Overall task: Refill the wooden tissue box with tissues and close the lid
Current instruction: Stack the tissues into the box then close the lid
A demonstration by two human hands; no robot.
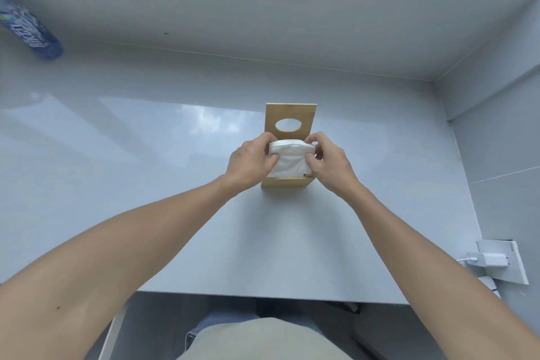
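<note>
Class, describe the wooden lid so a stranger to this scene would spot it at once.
Start at the glossy pale grey table, then find the light wooden tissue box at its centre. The flat wooden lid lies open behind the box, beyond the white tissue stack; it alone has an oval hole.

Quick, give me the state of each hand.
Left hand: gripping the tissue stack at its left end.
Right hand: gripping its right end.
</note>
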